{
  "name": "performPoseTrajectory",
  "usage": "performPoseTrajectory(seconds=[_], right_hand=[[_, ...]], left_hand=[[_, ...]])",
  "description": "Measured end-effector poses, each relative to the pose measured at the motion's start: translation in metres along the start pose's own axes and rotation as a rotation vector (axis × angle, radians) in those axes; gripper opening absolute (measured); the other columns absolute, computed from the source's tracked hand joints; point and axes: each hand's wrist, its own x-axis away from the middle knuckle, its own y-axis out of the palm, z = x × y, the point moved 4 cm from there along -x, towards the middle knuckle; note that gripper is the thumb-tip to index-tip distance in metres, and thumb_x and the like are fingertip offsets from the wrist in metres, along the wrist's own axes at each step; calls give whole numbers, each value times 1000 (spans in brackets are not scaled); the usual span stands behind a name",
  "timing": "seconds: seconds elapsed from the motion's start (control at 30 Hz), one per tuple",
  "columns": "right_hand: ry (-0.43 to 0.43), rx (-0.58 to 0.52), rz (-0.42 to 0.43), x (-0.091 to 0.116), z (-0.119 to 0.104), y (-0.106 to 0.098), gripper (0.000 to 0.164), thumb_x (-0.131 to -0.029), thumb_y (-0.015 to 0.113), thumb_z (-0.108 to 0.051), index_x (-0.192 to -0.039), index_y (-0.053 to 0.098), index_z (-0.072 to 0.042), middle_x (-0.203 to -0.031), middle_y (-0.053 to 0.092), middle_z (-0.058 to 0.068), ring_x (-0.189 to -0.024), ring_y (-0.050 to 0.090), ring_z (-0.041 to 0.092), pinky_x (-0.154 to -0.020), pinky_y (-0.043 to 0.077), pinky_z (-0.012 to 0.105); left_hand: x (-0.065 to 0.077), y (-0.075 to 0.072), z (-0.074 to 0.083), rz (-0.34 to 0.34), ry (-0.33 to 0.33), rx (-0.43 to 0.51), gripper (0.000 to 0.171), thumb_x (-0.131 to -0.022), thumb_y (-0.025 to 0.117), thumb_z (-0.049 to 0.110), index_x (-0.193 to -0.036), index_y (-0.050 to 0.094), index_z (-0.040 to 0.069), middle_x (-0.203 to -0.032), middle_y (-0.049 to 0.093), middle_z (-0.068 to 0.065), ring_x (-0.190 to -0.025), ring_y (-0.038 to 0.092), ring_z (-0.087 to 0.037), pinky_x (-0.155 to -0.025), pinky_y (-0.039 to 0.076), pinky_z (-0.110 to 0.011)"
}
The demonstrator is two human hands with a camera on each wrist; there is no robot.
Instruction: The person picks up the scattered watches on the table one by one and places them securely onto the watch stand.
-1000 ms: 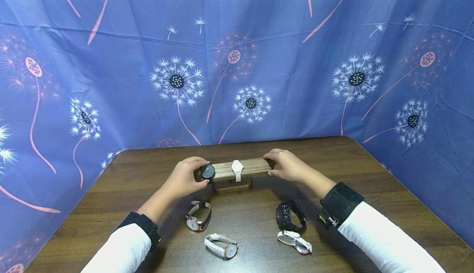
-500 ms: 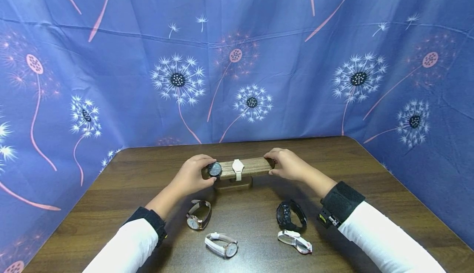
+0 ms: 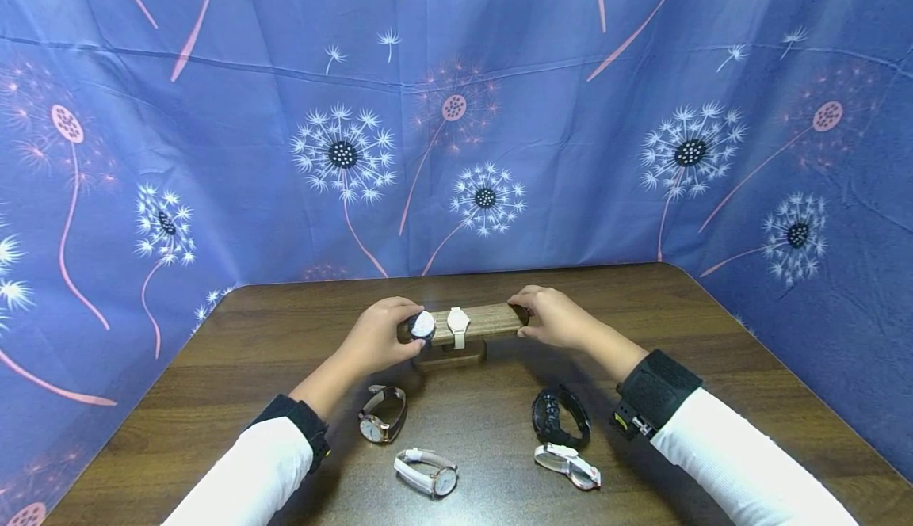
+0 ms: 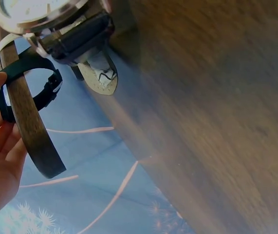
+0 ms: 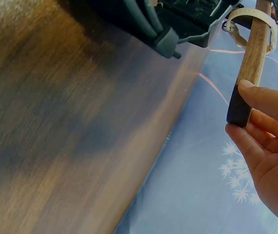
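A wooden watch stand (image 3: 494, 320) has its long bar on a low base (image 3: 448, 356). Around the bar's left part loops a black watch (image 3: 423, 325), its dial bright with glare. My left hand (image 3: 380, 337) pinches this watch between thumb and fingers; in the left wrist view its closed black band (image 4: 29, 63) encircles the bar, whose dark end (image 4: 44, 151) sticks out past it. A white watch (image 3: 459, 322) sits around the bar's middle. At the right end, my right hand (image 3: 555, 318) grips the bar, thumb on one side and fingers on the other.
Nearer on the wooden table (image 3: 492, 447) lie a brown-strapped watch (image 3: 383, 417), a white-strapped watch (image 3: 428, 474), a bulky black watch (image 3: 559, 417) and a white-and-red watch (image 3: 568, 465). A blue dandelion-print cloth (image 3: 571, 217) hangs behind the table and at both sides.
My left hand has slid the black watch rightward along the bar, closer to the white watch. The right hand keeps its grip on the bar's end.
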Motion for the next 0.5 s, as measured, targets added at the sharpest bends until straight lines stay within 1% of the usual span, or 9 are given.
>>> performPoseTrajectory(seconds=[0.1,0.23,0.5], right_hand=[[-4,3,4,0,-1,0,45,-74,83,-4,-114,65,7,-107,65,17,-91,63,26,-78,53,41],[-3,3,8,1,-1,0,45,-74,83,-4,-114,65,7,-107,65,18,-91,63,26,-78,54,41],[2,2,1,1,1,2,46,-75,83,-4,-115,64,8,-109,65,18,-91,63,26,-76,54,39]], left_hand=[[-1,1,1,-3,-4,-14,49,-69,85,18,-112,70,-1,-108,68,-11,-103,63,-30,-88,54,-43],[-2,4,1,-24,-7,-43,49,-70,86,21,-113,70,1,-109,69,-10,-104,62,-28,-88,54,-41],[-7,7,2,-58,-21,-70,48,-71,85,22,-111,71,0,-108,70,-9,-103,63,-27,-89,53,-39]])
